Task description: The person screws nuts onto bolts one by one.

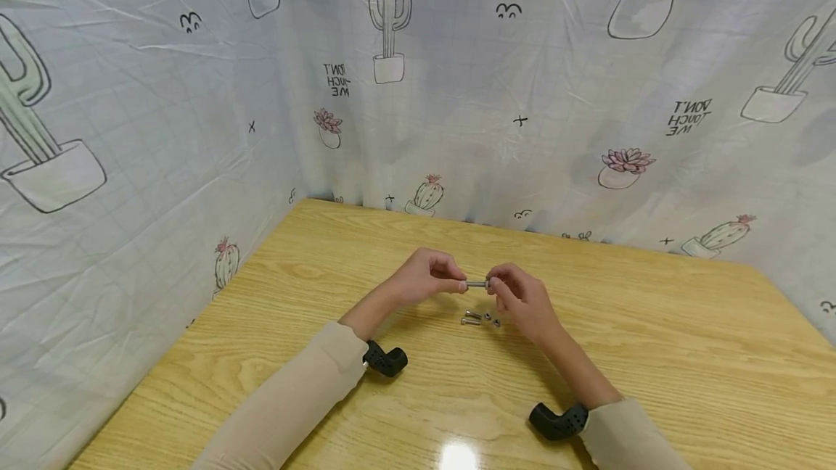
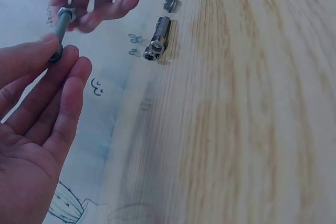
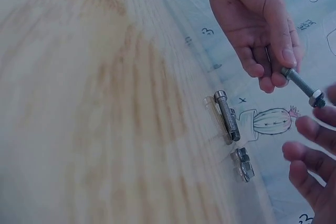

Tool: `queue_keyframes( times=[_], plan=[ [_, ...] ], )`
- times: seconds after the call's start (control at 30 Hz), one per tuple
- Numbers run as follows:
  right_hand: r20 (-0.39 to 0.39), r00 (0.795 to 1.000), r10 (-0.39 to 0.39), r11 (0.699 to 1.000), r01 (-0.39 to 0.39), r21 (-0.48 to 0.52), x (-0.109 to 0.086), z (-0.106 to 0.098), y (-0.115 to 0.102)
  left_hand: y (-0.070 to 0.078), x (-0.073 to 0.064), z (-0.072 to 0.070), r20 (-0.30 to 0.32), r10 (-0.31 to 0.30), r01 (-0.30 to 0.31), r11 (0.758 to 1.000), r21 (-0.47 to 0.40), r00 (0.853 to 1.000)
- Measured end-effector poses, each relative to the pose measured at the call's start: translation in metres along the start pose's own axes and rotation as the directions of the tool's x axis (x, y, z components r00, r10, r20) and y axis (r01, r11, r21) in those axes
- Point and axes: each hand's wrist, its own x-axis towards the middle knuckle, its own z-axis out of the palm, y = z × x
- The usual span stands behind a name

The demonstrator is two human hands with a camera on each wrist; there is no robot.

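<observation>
Above the table, my left hand [image 1: 421, 278] pinches the head end of a metal bolt [image 1: 475, 283] between thumb and fingers. The shank points toward my right hand [image 1: 525, 298]. A hex nut [image 3: 316, 98] sits on the bolt's far end, and the thumb and index finger of my right hand pinch at it. Its other fingers are spread loosely in the right wrist view. Below the hands, two socket-head bolts [image 1: 471, 321] lie side by side on the table, with two loose nuts [image 1: 496, 323] just right of them.
The wooden table [image 1: 653, 339] spreads around both hands. A white curtain [image 1: 457, 129] printed with cacti hangs behind it and along the left. Black curved pieces [image 1: 390, 361] stick out at both sleeve cuffs.
</observation>
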Motion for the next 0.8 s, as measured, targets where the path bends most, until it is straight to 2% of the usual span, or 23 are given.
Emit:
queue_keyframes(
  times=[0.3, 0.47, 0.6, 0.8],
  plan=[
    [-0.008, 0.998, -0.07, 0.997, 0.07, -0.038, -0.0003, 0.001, 0.0006, -0.0004, -0.0003, -0.0013, 0.001, -0.004, 0.004, 0.999, -0.045, 1.0],
    [-0.002, 0.999, -0.039, 0.998, 0.039, -0.039, -0.0001, 0.0004, 0.0, -0.0001, 0.0001, -0.0007, 0.0, 0.0, 0.0, 0.999, -0.033, 1.0],
    [0.021, 1.0, -0.004, 1.0, 0.003, 0.007, -0.0001, -0.0009, 0.0002, 0.0015, 0.0004, 0.0003, -0.006, -0.003, 0.003, 1.0, -0.01, 1.0],
    [0.031, 0.999, -0.033, 0.998, 0.032, 0.047, 0.0011, -0.0022, 0.0039, 0.0034, 0.0012, 0.0016, 0.006, 0.009, -0.009, 1.0, -0.017, 1.0]
  ],
)
